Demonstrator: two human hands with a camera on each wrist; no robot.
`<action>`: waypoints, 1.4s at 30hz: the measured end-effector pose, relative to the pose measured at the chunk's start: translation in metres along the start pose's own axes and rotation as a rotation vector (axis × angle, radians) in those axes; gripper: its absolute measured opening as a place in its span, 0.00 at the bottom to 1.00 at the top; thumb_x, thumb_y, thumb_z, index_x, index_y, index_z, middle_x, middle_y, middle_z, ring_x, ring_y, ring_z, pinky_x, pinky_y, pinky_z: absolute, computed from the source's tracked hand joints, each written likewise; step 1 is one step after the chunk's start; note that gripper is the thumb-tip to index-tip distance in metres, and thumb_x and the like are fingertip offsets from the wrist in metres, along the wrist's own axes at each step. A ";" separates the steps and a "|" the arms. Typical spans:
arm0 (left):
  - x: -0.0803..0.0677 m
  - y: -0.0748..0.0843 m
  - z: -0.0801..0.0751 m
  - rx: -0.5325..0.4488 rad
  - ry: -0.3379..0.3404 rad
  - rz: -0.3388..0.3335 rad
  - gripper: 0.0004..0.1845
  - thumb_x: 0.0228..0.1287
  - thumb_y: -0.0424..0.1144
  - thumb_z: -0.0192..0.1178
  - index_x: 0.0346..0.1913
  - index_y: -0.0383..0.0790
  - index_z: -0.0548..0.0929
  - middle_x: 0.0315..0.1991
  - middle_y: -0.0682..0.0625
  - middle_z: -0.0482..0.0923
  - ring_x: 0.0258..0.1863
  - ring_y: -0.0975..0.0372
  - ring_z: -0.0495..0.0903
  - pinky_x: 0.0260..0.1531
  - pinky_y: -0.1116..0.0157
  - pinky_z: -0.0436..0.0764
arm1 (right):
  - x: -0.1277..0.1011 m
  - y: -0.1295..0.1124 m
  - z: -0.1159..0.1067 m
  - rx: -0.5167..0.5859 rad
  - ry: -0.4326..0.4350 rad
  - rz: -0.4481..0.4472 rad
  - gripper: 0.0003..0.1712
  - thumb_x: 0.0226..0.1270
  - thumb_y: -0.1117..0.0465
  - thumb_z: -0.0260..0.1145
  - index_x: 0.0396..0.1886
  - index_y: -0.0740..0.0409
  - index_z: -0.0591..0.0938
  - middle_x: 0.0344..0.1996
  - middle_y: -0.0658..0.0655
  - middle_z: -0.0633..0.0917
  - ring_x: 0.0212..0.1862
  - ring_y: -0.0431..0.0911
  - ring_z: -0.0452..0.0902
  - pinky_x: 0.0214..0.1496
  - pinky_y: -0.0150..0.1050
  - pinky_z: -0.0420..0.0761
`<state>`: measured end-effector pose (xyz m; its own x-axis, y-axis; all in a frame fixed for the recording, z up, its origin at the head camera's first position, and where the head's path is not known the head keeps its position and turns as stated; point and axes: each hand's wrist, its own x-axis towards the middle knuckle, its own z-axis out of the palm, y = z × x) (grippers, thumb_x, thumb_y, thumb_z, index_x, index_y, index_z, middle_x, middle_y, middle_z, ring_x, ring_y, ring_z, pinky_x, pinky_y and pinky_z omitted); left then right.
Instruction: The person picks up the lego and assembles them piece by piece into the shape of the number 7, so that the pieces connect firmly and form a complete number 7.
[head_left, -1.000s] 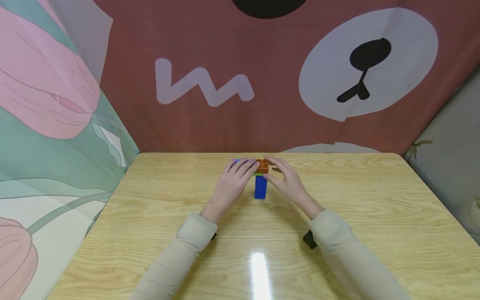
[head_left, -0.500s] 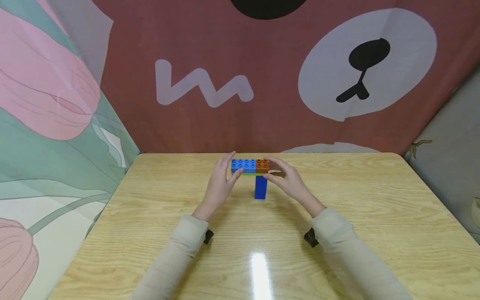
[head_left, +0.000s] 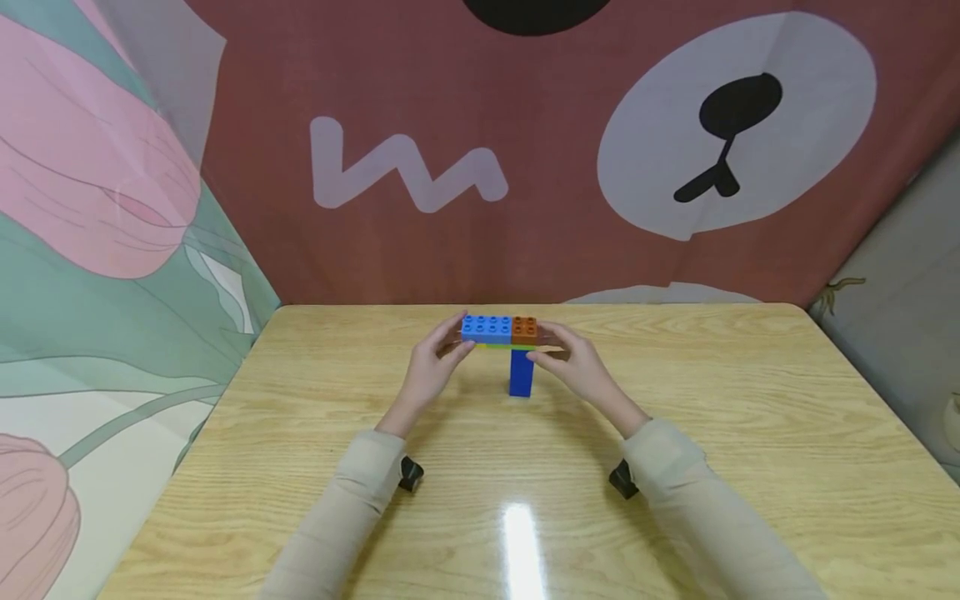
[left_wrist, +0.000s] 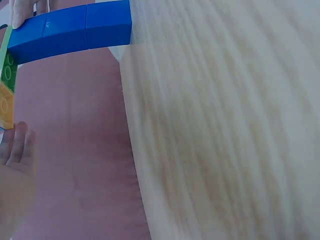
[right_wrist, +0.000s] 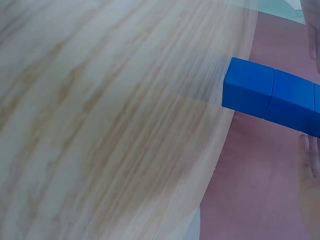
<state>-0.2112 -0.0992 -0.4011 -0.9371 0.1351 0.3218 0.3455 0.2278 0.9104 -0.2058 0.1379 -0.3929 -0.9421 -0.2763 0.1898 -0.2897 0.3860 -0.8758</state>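
A small brick build stands at the far middle of the wooden table [head_left: 675, 433]. Its dark blue column [head_left: 521, 372] carries a thin green plate [head_left: 498, 346], topped by a light blue brick [head_left: 486, 327] and an orange brick [head_left: 524, 327]. My left hand [head_left: 431, 367] sits at the overhanging left end, fingers straight, fingertips [left_wrist: 20, 145] right beside the plate. My right hand [head_left: 573, 362] pinches the build at the orange end, thumb against the column top and fingers behind. In the wrist views the blue column [left_wrist: 70, 30] [right_wrist: 270, 95] fills one corner.
Printed cloth walls close in the table at the back and on both sides. A black camera mount sits at each wrist [head_left: 408, 472] [head_left: 622, 479]. Bare tabletop surrounds the build, with a glare streak [head_left: 517, 542] near the front edge.
My left hand has slid off the top of the light blue brick to its left end, uncovering it. The right hand has settled lower beside the orange brick. The build stays put.
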 end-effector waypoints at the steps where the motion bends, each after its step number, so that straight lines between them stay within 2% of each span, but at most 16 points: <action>1: 0.000 -0.001 0.000 -0.004 -0.002 0.002 0.27 0.65 0.34 0.60 0.67 0.37 0.70 0.61 0.36 0.74 0.57 0.47 0.77 0.60 0.54 0.77 | 0.000 0.001 0.000 -0.008 0.000 -0.002 0.32 0.67 0.61 0.63 0.68 0.64 0.67 0.60 0.66 0.75 0.61 0.58 0.73 0.60 0.51 0.79; 7: -0.002 -0.001 0.000 -0.011 -0.012 0.017 0.28 0.64 0.30 0.59 0.67 0.33 0.68 0.61 0.35 0.74 0.58 0.46 0.77 0.59 0.55 0.77 | -0.001 0.004 0.000 -0.017 -0.012 0.016 0.32 0.67 0.60 0.64 0.68 0.62 0.66 0.58 0.66 0.77 0.59 0.59 0.75 0.58 0.50 0.80; 12: -0.002 -0.003 0.000 -0.019 -0.019 0.045 0.28 0.64 0.28 0.59 0.67 0.31 0.68 0.61 0.33 0.73 0.58 0.44 0.76 0.59 0.54 0.78 | -0.001 0.006 0.000 0.027 -0.024 0.038 0.33 0.66 0.63 0.64 0.68 0.62 0.66 0.58 0.68 0.76 0.60 0.61 0.75 0.56 0.49 0.81; 17: -0.002 -0.003 -0.001 -0.003 -0.023 0.025 0.28 0.64 0.29 0.59 0.67 0.33 0.68 0.62 0.35 0.73 0.59 0.46 0.77 0.58 0.54 0.78 | -0.002 0.007 0.000 0.053 -0.014 0.054 0.32 0.65 0.66 0.64 0.68 0.63 0.66 0.58 0.69 0.76 0.60 0.62 0.74 0.57 0.48 0.81; 26: 0.000 0.002 0.002 -0.047 -0.042 -0.008 0.28 0.64 0.28 0.59 0.67 0.32 0.68 0.58 0.31 0.75 0.57 0.45 0.77 0.58 0.58 0.79 | -0.003 0.005 -0.006 0.086 -0.025 0.114 0.33 0.68 0.62 0.61 0.71 0.57 0.63 0.60 0.68 0.74 0.63 0.61 0.72 0.61 0.52 0.78; 32: 0.001 0.005 0.003 -0.068 -0.064 -0.139 0.29 0.64 0.33 0.61 0.68 0.40 0.69 0.56 0.35 0.77 0.57 0.48 0.78 0.56 0.58 0.80 | -0.004 0.009 -0.012 0.112 -0.088 0.155 0.34 0.72 0.57 0.58 0.74 0.56 0.59 0.62 0.69 0.72 0.63 0.62 0.70 0.63 0.56 0.75; 36: 0.002 0.002 0.005 -0.070 -0.078 -0.250 0.28 0.64 0.38 0.62 0.68 0.45 0.69 0.57 0.38 0.77 0.58 0.50 0.78 0.56 0.57 0.80 | -0.002 0.015 -0.013 0.181 -0.134 0.213 0.35 0.72 0.59 0.58 0.74 0.59 0.56 0.64 0.71 0.69 0.61 0.60 0.71 0.63 0.55 0.75; 39: 0.002 -0.001 0.006 -0.067 -0.088 -0.316 0.28 0.65 0.41 0.61 0.68 0.47 0.69 0.59 0.40 0.76 0.59 0.51 0.76 0.58 0.56 0.79 | 0.000 0.018 -0.012 0.233 -0.157 0.262 0.36 0.71 0.62 0.58 0.74 0.61 0.56 0.64 0.71 0.68 0.59 0.54 0.74 0.64 0.53 0.75; 42: 0.003 -0.005 0.007 -0.055 -0.091 -0.355 0.28 0.66 0.43 0.60 0.68 0.48 0.69 0.60 0.42 0.75 0.61 0.51 0.75 0.60 0.55 0.78 | 0.000 0.019 -0.011 0.263 -0.182 0.295 0.37 0.70 0.64 0.58 0.74 0.62 0.55 0.65 0.72 0.67 0.54 0.46 0.76 0.64 0.52 0.76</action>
<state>-0.2156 -0.0934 -0.4065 -0.9890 0.1430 -0.0386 -0.0056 0.2242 0.9745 -0.2136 0.1553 -0.4049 -0.9263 -0.3474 -0.1462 0.0628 0.2404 -0.9686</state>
